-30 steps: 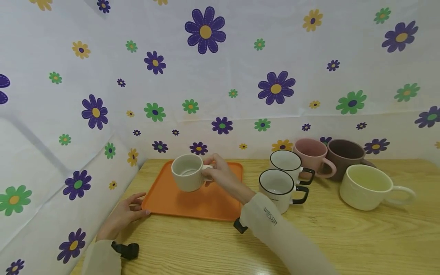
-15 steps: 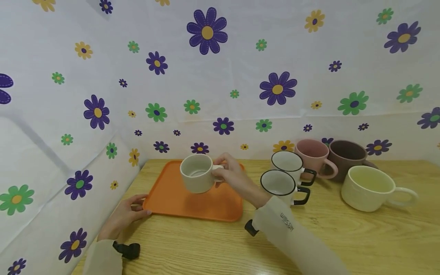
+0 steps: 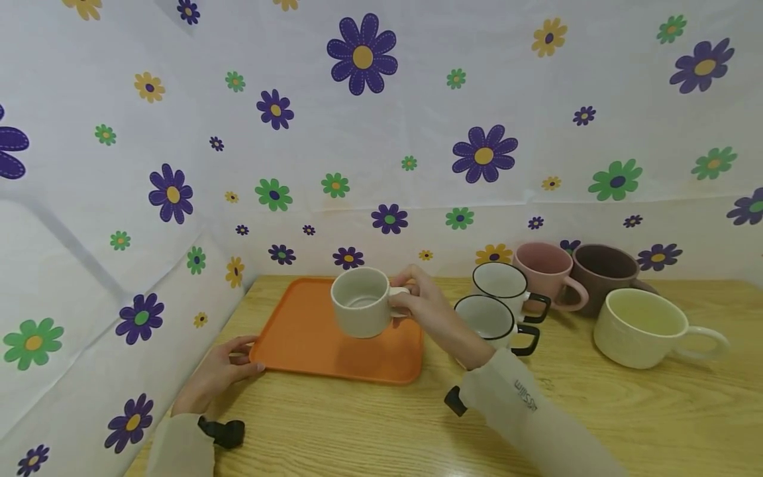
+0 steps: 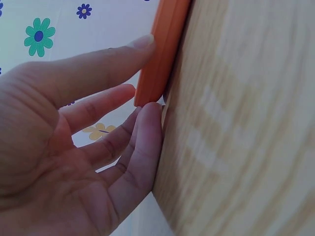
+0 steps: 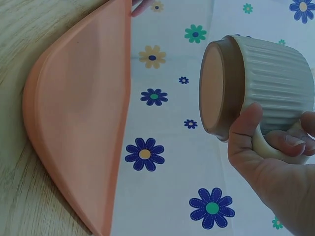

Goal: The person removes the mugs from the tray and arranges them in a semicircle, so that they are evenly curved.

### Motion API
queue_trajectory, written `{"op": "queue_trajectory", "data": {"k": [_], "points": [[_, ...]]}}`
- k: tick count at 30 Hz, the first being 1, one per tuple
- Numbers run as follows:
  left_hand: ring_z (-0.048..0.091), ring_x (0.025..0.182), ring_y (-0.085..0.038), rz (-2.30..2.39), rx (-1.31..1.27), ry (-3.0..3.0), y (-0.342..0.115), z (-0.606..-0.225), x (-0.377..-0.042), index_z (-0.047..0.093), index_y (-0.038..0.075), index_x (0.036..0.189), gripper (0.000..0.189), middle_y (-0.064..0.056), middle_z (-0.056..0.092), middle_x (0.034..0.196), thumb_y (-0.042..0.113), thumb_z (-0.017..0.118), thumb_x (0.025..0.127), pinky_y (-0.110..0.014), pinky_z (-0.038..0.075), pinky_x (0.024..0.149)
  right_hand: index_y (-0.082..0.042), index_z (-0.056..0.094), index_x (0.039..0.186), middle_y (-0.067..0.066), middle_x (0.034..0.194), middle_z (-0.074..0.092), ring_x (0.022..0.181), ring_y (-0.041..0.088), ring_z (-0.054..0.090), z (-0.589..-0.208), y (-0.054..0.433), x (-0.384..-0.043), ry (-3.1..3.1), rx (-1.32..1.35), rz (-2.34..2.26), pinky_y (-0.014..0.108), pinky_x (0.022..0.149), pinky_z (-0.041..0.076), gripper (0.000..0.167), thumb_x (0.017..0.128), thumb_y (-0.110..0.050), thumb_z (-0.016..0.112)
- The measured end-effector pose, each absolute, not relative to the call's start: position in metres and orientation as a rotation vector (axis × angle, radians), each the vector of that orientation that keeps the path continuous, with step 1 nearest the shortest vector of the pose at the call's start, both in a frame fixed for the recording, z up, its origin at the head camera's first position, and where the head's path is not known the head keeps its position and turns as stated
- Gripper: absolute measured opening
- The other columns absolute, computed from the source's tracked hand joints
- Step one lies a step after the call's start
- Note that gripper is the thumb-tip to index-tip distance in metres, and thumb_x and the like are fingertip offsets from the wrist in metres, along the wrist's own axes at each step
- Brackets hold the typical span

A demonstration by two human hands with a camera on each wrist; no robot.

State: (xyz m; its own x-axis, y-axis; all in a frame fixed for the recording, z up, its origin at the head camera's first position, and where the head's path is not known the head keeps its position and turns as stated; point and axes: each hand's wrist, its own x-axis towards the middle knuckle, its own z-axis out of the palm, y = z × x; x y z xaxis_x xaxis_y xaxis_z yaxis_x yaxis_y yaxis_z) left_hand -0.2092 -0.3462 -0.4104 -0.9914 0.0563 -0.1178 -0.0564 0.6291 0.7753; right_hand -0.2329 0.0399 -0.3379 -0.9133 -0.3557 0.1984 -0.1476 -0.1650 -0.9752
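Note:
My right hand holds an off-white mug by its handle, upright above the right half of the orange tray. In the right wrist view, ribs run along the mug over a brown band near its base; thumb and fingers are round the handle. My left hand is at the tray's near left corner, thumb on one edge and fingers on the other. The left wrist view shows that thumb against the tray rim, fingertips right at the corner and close to the tabletop.
Right of the tray, two white enamel-style mugs with black rims and handles stand close together. Behind them are a pink mug and a brown mug; a wide pale yellow mug stands farther right. A flower-print sheet borders the wooden table.
The right hand has carried the off-white mug rightward above the tray. The left hand stays at the tray's corner, and the other mugs have not moved.

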Motion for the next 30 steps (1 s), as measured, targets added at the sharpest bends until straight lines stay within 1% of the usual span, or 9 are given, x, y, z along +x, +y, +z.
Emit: {"op": "queue_trajectory", "data": {"k": [3, 6, 11, 15, 18, 20, 22, 27, 30], "points": [[0.063, 0.11, -0.036, 1.309, -0.008, 2.714, -0.346, -0.411, -0.21, 0.045, -0.009, 0.146, 0.066, -0.03, 0.056, 0.129, 0.014, 0.077, 0.092, -0.042, 0.055, 0.09, 0.002, 0.044, 0.105, 0.009, 0.089, 0.067, 0.067, 0.017, 0.06, -0.339, 0.045, -0.231, 1.936, -0.575, -2.244, 0.027, 0.065, 0.054, 0.014, 0.094, 0.007, 0.051], [0.062, 0.109, -0.034, 1.332, -0.02, 2.699, -0.346, -0.412, -0.21, 0.044, -0.009, 0.146, 0.067, -0.029, 0.056, 0.13, 0.014, 0.077, 0.092, -0.036, 0.055, 0.085, 0.002, 0.045, 0.106, 0.008, 0.087, 0.069, 0.066, 0.016, 0.062, -0.338, 0.051, -0.228, 1.96, -0.57, -2.254, 0.027, 0.065, 0.054, 0.015, 0.093, 0.007, 0.052], [0.062, 0.107, -0.031, 1.353, -0.019, 2.68, -0.345, -0.412, -0.21, 0.043, -0.009, 0.146, 0.067, -0.029, 0.055, 0.129, 0.012, 0.076, 0.092, -0.03, 0.054, 0.079, 0.001, 0.045, 0.103, 0.002, 0.084, 0.069, 0.063, 0.014, 0.058, -0.336, 0.061, -0.222, 1.958, -0.605, -2.294, 0.027, 0.064, 0.052, 0.015, 0.092, 0.008, 0.052], [0.062, 0.108, -0.033, 1.346, -0.004, 2.688, -0.344, -0.411, -0.21, 0.043, -0.01, 0.146, 0.067, -0.03, 0.055, 0.129, 0.012, 0.076, 0.092, -0.031, 0.054, 0.079, 0.0, 0.044, 0.1, 0.001, 0.072, 0.061, 0.059, 0.012, 0.05, -0.333, 0.068, -0.217, 1.937, -0.629, -2.361, 0.027, 0.063, 0.052, 0.014, 0.091, 0.01, 0.051], [0.062, 0.109, -0.034, 1.344, -0.008, 2.693, -0.344, -0.411, -0.21, 0.044, -0.009, 0.146, 0.066, -0.03, 0.055, 0.13, 0.012, 0.076, 0.092, -0.031, 0.054, 0.08, 0.001, 0.044, 0.097, 0.003, 0.067, 0.057, 0.057, 0.012, 0.047, -0.329, 0.073, -0.214, 1.936, -0.632, -2.401, 0.027, 0.061, 0.053, 0.013, 0.09, 0.011, 0.05], [0.062, 0.109, -0.033, 1.343, -0.012, 2.693, -0.345, -0.41, -0.209, 0.044, -0.009, 0.146, 0.066, -0.03, 0.055, 0.13, 0.013, 0.076, 0.092, -0.032, 0.054, 0.081, 0.002, 0.045, 0.097, 0.004, 0.068, 0.058, 0.056, 0.013, 0.048, -0.326, 0.078, -0.212, 1.962, -0.619, -2.406, 0.027, 0.062, 0.053, 0.013, 0.09, 0.011, 0.05], [0.062, 0.109, -0.033, 1.345, -0.006, 2.69, -0.345, -0.409, -0.209, 0.044, -0.009, 0.146, 0.067, -0.03, 0.055, 0.13, 0.014, 0.076, 0.092, -0.032, 0.054, 0.082, 0.002, 0.044, 0.098, 0.005, 0.073, 0.062, 0.058, 0.014, 0.05, -0.323, 0.083, -0.209, 1.996, -0.598, -2.392, 0.028, 0.063, 0.053, 0.012, 0.092, 0.01, 0.05], [0.062, 0.109, -0.034, 1.341, 0.005, 2.694, -0.345, -0.409, -0.208, 0.043, -0.01, 0.146, 0.067, -0.03, 0.055, 0.13, 0.014, 0.076, 0.092, -0.033, 0.054, 0.081, 0.0, 0.043, 0.101, 0.007, 0.084, 0.067, 0.065, 0.018, 0.057, -0.319, 0.097, -0.204, 2.034, -0.549, -2.352, 0.029, 0.068, 0.053, 0.011, 0.095, 0.007, 0.049], [0.062, 0.108, -0.032, 1.335, -0.004, 2.703, -0.345, -0.41, -0.208, 0.044, -0.009, 0.146, 0.067, -0.029, 0.055, 0.129, 0.014, 0.077, 0.092, -0.03, 0.054, 0.081, -0.001, 0.043, 0.1, 0.006, 0.082, 0.065, 0.066, 0.019, 0.055, -0.319, 0.103, -0.202, 2.008, -0.556, -2.363, 0.031, 0.069, 0.053, 0.011, 0.095, 0.007, 0.049]]}}
